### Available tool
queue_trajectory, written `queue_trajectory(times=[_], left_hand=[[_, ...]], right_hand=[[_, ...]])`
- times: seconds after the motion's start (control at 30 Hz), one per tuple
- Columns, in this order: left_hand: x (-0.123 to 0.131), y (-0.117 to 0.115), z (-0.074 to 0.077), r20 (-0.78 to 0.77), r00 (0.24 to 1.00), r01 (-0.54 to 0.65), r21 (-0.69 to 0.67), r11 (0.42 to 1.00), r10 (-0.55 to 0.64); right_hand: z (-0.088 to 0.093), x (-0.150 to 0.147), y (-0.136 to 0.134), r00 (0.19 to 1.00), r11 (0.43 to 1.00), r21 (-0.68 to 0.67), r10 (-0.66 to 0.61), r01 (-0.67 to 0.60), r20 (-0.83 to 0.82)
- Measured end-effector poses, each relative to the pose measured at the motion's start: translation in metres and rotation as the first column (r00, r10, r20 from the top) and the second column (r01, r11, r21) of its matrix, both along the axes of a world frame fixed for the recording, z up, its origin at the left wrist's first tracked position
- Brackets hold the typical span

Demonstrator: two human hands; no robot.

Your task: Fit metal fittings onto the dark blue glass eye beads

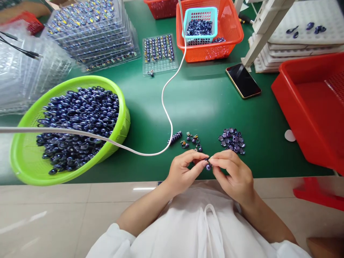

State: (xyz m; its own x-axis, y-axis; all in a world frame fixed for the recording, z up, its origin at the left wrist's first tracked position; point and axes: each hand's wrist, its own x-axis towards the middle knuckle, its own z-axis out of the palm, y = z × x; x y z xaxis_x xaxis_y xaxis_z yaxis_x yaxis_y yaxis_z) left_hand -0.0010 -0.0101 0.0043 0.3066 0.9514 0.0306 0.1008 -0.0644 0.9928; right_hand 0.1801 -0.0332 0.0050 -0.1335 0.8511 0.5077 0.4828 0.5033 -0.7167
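Note:
Close to the table's front edge, my left hand [186, 170] and my right hand [233, 172] meet, thumbs and fingertips pinched on one small shiny dark-blue part. Its round knob [208, 167] shows below the fingertips; the rest is mostly covered. Just beyond my left hand lie several loose ring-shaped parts [199, 147], some with coloured pieces attached. A short row of dark-blue parts [176, 137] is left of them. A loose pile of flat, dark purple caps [233, 140] sits beyond my right hand.
A green basket [125, 114] full of dark-blue parts stands left. A white cable [163, 96] crosses the table. Behind are stacked trays [107, 46], a partly filled tray [158, 66] and an orange basket [209, 53]. A phone [243, 80] and red bin [298, 118] are right.

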Motion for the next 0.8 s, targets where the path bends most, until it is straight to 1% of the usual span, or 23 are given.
queue_trajectory(times=[0.07, 0.17, 0.23, 0.3, 0.43, 0.53, 0.7, 0.77, 0.8], left_hand=[[0.001, -0.001, -0.001, 0.010, 1.000, -0.012, -0.009, 1.000, 0.013], [0.002, -0.003, -0.003, 0.012, 0.999, -0.047, 0.004, 0.999, 0.047], [0.003, -0.004, -0.003, 0.000, 0.998, -0.069, 0.045, 0.997, 0.069], [0.004, -0.005, -0.003, -0.020, 0.997, -0.075, 0.106, 0.992, 0.077], [0.004, -0.006, -0.001, -0.068, 0.996, -0.040, 0.218, 0.975, 0.056], [0.004, -0.006, -0.002, -0.079, 0.996, -0.019, 0.272, 0.962, 0.042], [0.003, -0.005, -0.007, -0.124, 0.991, -0.006, 0.290, 0.957, 0.044], [0.003, -0.004, -0.008, -0.129, 0.991, 0.005, 0.287, 0.958, 0.034], [0.002, -0.004, -0.008, -0.127, 0.992, 0.011, 0.286, 0.958, 0.026]], right_hand=[[0.000, 0.000, 0.000, 1.000, 0.999, -0.043, 0.005, -0.006, -0.029], [-0.003, -0.003, -0.002, 0.994, 0.984, -0.175, -0.047, 0.029, -0.101], [-0.006, -0.006, -0.004, 0.986, 0.963, -0.262, -0.095, 0.057, -0.136], [-0.009, -0.009, -0.006, 0.979, 0.946, -0.316, -0.123, 0.067, -0.162], [-0.013, -0.013, -0.009, 0.970, 0.925, -0.372, -0.154, 0.074, -0.190], [-0.014, -0.015, -0.009, 0.966, 0.916, -0.396, -0.158, 0.067, -0.203], [-0.012, -0.017, -0.004, 0.965, 0.879, -0.474, -0.166, 0.051, -0.203], [-0.010, -0.012, -0.001, 0.972, 0.874, -0.485, -0.139, 0.031, -0.189], [-0.009, -0.008, 0.000, 0.979, 0.878, -0.479, -0.103, 0.008, -0.174]])
